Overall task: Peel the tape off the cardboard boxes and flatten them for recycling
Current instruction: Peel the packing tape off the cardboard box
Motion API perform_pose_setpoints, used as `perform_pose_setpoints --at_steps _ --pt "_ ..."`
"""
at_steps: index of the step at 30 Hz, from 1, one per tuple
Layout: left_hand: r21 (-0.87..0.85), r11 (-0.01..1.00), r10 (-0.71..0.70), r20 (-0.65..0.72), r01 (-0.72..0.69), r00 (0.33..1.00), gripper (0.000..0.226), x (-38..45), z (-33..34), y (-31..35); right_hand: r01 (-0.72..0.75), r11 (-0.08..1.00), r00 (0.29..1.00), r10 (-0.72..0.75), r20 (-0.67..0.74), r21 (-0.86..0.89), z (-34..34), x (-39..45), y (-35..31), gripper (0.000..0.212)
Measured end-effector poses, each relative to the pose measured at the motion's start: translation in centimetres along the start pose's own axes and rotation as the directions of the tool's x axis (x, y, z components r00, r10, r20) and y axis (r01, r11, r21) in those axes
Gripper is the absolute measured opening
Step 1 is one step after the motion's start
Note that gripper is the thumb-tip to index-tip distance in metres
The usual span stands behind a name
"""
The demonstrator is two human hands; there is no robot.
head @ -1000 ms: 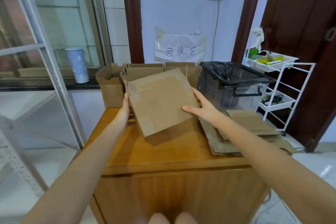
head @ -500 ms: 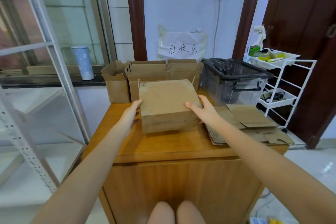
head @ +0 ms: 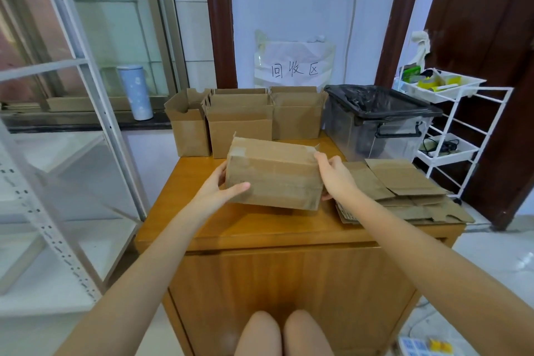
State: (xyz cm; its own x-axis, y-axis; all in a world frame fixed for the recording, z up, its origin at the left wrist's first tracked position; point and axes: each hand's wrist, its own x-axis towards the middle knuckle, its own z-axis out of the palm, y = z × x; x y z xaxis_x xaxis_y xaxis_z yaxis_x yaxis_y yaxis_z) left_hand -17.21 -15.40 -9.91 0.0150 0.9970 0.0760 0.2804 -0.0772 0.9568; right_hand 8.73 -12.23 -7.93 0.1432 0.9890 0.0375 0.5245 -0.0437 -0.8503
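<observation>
While both hands clamp the box (head: 274, 173) on the cabinet (head: 260, 228), risk is mostly at the tape (head: 271, 179): clear strip on the face toward the camera, edge hard to see, so picking at it may tear the cardboard skin or leave shreds. Left hand (head: 215, 192) grips the box's left end, thumb across the front face, fingers behind (hidden). Right hand (head: 335, 175) grips the right end, fingers curled over the top corner. Box sits tilted, just in front of the three open boxes (head: 239, 121), flat pile (head: 404, 191) just right of it, bin (head: 375, 118) behind-right of it. If one hand lets go to peel, the light box could skid or tip toward the cabinet's front edge; a stray elbow could shove the flat pile, which already overhangs the right side. Versus half a second ago: box has been rolled so a taped side now faces the camera instead of the plain top, left thumb has moved onto the front, and it sits nearer the front edge.
</observation>
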Motion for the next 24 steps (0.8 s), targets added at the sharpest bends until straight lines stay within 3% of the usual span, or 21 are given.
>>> perform_pose_setpoints --at_steps 3,8,13,16,19,24 --pt "0.072 0.997 0.047 -0.072 -0.042 0.996 0.071 0.1 -0.3 0.5 0.068 0.998 0.996 -0.068 -0.05 -0.004 -0.4 0.1 -0.4 0.049" --pt "0.09 0.993 0.081 -0.128 -0.07 0.988 0.061 -0.5 0.6 0.4 0.174 0.946 0.982 -0.186 -0.02 -0.273 -0.4 -0.5 -1.5 0.039" --pt "0.135 0.989 0.093 -0.22 -0.064 0.971 0.104 -0.6 0.1 2.4 0.226 0.891 0.956 -0.281 -0.088 -0.394 -0.8 0.4 -3.4 0.042" --pt "0.25 0.963 0.143 -0.153 -0.102 0.978 0.086 -0.6 -0.5 5.0 0.156 0.928 0.967 -0.214 -0.14 -0.34 -2.1 2.5 -5.0 0.053" --pt "0.386 0.918 0.122 -0.056 -0.092 0.991 0.1 -0.5 -0.5 5.3 0.119 0.914 0.977 -0.177 -0.119 -0.388 -2.9 4.5 -6.0 0.051" --pt "0.188 0.976 0.13 -0.077 -0.114 0.989 0.087 0.4 -0.1 1.6 0.132 0.871 0.984 -0.174 -0.047 -0.473 -2.1 5.7 -6.8 0.04"
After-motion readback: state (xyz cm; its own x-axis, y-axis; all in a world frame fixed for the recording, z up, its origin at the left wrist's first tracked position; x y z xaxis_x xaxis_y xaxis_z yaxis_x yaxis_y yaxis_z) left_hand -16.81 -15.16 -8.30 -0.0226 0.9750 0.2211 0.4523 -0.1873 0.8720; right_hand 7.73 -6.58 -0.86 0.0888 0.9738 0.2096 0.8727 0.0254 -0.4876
